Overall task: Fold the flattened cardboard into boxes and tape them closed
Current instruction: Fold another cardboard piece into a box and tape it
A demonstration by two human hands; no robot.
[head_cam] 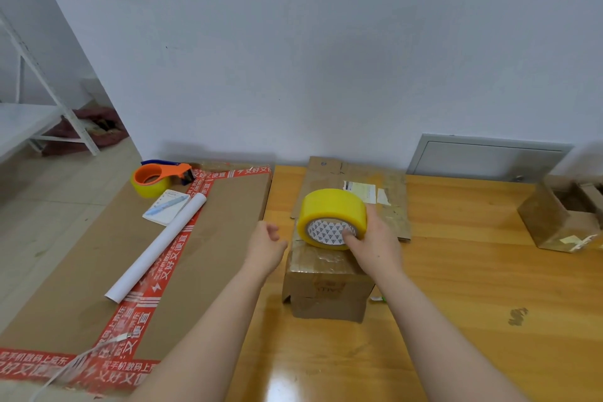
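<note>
A small folded cardboard box (326, 284) stands on the wooden table (456, 271) in front of me. My right hand (375, 241) grips a yellow tape roll (329, 206) by its core, held just above the box's far end. My left hand (266, 245) hovers beside the box's left edge, fingers loosely curled and holding nothing. A flattened cardboard sheet (388, 206) with label scraps lies behind the box.
A large flat carton (225, 222) with red printed tape lies at the left, bearing an orange tape dispenser (156, 178), a notepad with a pen (166, 206) and a white paper tube (156, 248). Another open box (561, 219) stands at the far right.
</note>
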